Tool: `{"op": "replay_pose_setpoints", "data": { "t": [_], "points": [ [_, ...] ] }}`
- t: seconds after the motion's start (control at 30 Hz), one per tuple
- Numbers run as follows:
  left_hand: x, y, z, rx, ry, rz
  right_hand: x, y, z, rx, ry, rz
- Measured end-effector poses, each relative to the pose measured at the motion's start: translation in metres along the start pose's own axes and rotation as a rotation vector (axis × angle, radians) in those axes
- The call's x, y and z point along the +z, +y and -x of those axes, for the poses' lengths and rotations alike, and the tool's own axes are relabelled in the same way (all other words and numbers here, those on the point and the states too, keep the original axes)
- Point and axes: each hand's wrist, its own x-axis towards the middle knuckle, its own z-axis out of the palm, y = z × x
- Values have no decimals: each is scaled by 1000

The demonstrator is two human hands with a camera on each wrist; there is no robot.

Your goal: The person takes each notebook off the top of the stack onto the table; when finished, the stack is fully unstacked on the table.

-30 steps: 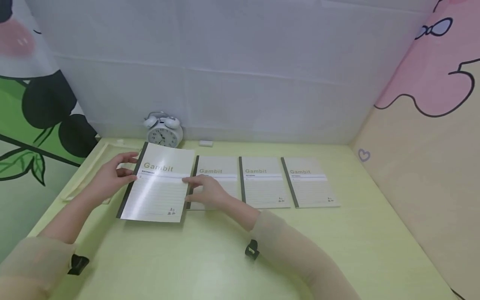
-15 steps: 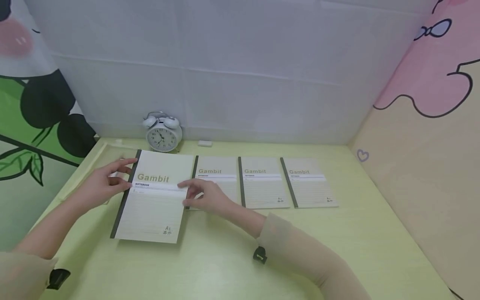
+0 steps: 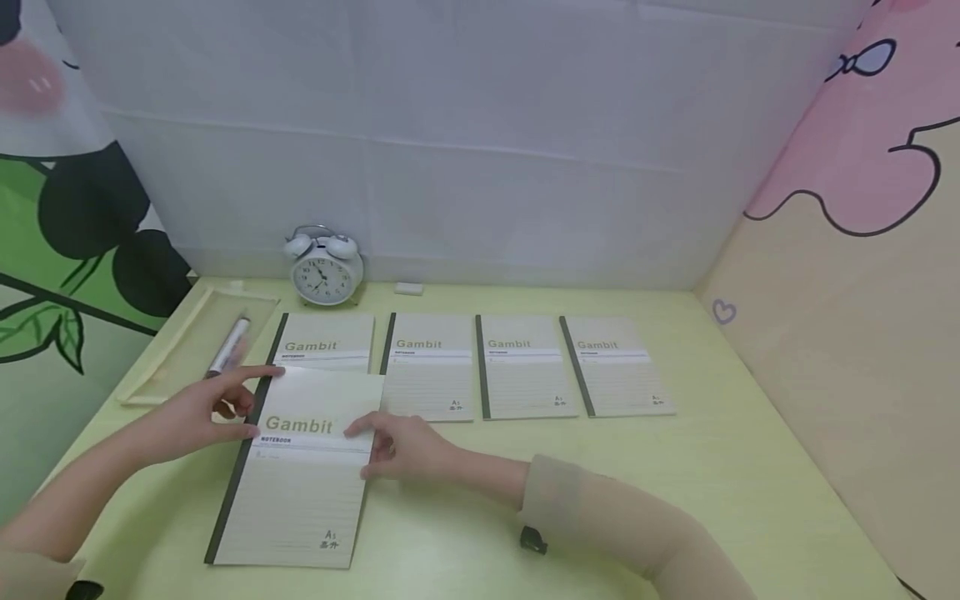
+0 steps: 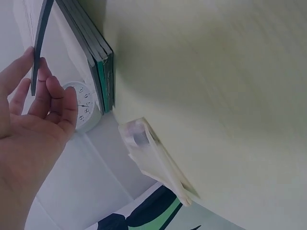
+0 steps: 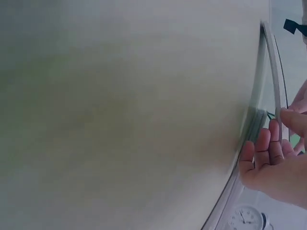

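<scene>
Evidently a two-handed carry: the left hand [image 3: 191, 421] pinches the dark spine of a notebook [image 3: 300, 500] between thumb and fingers, closed to its thinness, while the right hand [image 3: 411, 446] pinches the opposite edge in like manner. The held notebook, cover up, is clear of the desk [image 3: 450, 554], as the left wrist view confirms, and overlaps the lower part of a stack of notebooks [image 3: 330, 333] behind it. Three more notebooks lie to the right in a row; beyond stands an alarm clock [image 3: 325, 279], with a marker [image 3: 231, 346] to the left. The step in hand appears to be transport; the next move would call for level, matched pinches and a controlled lowering before release.
</scene>
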Motion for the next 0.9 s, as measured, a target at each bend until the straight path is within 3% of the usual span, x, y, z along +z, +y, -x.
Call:
{"op": "replay_pose_setpoints", "data": {
  "t": [0.27,0.77,0.9],
  "points": [
    [12,-6,14,-37,-169,100,18,-6,18,25,-66,17],
    [22,-27,36,83,-305,260,33,-14,24,-27,-134,235],
    [25,-31,40,92,-316,257,34,-15,21,-38,-141,285]
  ]
}}
